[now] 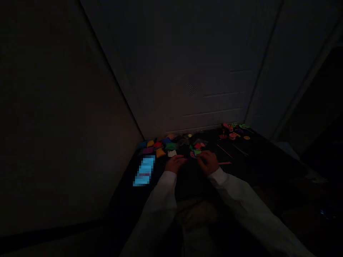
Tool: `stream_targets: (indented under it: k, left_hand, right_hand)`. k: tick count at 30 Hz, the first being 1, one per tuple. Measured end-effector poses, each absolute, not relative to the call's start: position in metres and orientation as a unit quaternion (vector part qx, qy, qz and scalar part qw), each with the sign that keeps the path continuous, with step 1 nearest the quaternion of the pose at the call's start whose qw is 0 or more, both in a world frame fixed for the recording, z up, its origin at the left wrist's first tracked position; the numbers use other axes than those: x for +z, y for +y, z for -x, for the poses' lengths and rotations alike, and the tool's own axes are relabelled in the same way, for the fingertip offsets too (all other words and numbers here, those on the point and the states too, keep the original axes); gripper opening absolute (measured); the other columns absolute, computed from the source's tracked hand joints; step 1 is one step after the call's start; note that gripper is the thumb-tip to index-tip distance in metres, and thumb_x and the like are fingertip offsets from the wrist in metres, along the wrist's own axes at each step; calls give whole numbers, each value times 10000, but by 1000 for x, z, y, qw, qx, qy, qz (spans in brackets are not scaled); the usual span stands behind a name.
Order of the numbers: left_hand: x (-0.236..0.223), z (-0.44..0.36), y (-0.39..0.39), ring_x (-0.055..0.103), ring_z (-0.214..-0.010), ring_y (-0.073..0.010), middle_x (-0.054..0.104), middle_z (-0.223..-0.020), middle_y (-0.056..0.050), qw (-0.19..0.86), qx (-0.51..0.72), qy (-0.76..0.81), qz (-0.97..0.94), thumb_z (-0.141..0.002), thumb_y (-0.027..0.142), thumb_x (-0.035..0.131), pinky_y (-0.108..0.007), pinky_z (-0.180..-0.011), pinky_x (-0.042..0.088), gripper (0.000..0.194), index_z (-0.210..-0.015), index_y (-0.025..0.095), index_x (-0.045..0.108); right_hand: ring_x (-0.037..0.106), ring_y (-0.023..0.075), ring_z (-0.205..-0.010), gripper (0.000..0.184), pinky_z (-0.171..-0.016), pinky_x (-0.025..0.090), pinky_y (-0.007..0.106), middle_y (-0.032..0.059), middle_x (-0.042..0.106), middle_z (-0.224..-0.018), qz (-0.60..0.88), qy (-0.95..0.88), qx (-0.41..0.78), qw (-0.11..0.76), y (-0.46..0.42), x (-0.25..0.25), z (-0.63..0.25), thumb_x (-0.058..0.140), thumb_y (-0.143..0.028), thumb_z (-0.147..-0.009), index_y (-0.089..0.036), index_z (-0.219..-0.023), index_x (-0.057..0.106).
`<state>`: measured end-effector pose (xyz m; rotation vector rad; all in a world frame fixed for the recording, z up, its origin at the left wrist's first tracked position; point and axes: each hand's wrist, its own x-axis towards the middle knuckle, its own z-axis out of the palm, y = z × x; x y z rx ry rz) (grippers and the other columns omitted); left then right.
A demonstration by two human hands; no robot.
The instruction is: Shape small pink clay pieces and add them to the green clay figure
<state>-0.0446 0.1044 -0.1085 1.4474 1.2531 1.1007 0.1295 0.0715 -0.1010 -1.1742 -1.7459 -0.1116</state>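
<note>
The light is very dim. My left hand (175, 163) hovers low over the dark table with its fingers stretched out to the right, holding nothing that I can see. Just behind it lies a small white packet (172, 153). My right hand (209, 162) has its fingers bent together at the right edge of a small colourful clay piece (195, 153), in green, blue and pink. Its fingertips partly cover that edge, and what they pinch is too dark to make out. Behind the piece are small red and pink clay bits (198, 145).
A lit, pixelated phone screen (144, 170) lies at the left. Coloured clay packets (160, 153) are grouped behind it. Farther right are a thin pink stick (224, 151), a flat pink strip (225, 163), a grey tool (240, 150) and several finished-looking clay shapes (232, 136). A pale wall (193, 71) rises behind.
</note>
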Motion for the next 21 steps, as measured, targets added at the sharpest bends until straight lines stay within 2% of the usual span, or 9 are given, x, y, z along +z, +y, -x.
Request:
stream_targets:
  k: [7, 10, 15, 17, 19, 21]
  left_hand:
    - [-108, 42, 83, 542, -814, -129, 606, -823, -29, 305, 308, 490, -756, -708, 283, 539, -350, -806, 410, 167, -775, 138, 589]
    - [-107, 37, 77, 532, -887, -148, 621, -896, -32, 239, 264, 458, -815, -698, 258, 533, -325, -851, 393, 168, -833, 206, 618]
    - [-107, 45, 71, 524, -917, -165, 624, -928, -43, 159, 217, 435, -859, -735, 229, 449, -338, -859, 394, 227, -887, 212, 617]
    - [-105, 48, 63, 458, -1029, -197, 588, -1027, -39, 130, 207, 438, -865, -727, 257, 461, -382, -908, 344, 255, -937, 221, 601]
    - [-102, 48, 53, 300, -1168, -259, 474, -1188, -44, 98, 204, 453, -862, -714, 331, 478, -463, -948, 251, 325, -1006, 219, 567]
    - [-97, 44, 45, 180, -1219, -290, 348, -1288, -39, 58, 192, 469, -860, -718, 392, 462, -512, -952, 184, 390, -1066, 230, 525]
  right_hand:
    - [501, 162, -852, 174, -748, 356, 312, 51, 556, -860, 514, -690, 9, 510, 73, -99, -135, 452, -257, -742, -196, -831, 588]
    - [504, 160, -846, 167, -742, 368, 302, 46, 558, -855, 522, -681, 16, 514, 74, -99, -135, 457, -255, -735, -199, -819, 590]
    - [503, 165, -841, 163, -744, 379, 307, 55, 552, -856, 526, -672, 21, 520, 77, -101, -136, 447, -251, -740, -190, -812, 579]
    - [502, 166, -841, 160, -746, 381, 310, 58, 548, -857, 523, -674, 25, 521, 77, -101, -137, 445, -246, -739, -188, -811, 577]
    - [500, 167, -846, 158, -752, 381, 312, 59, 546, -863, 519, -676, 30, 522, 77, -101, -137, 445, -242, -737, -187, -807, 576]
    - [499, 169, -849, 158, -758, 379, 315, 62, 544, -868, 518, -676, 33, 523, 77, -101, -137, 448, -240, -734, -183, -802, 579]
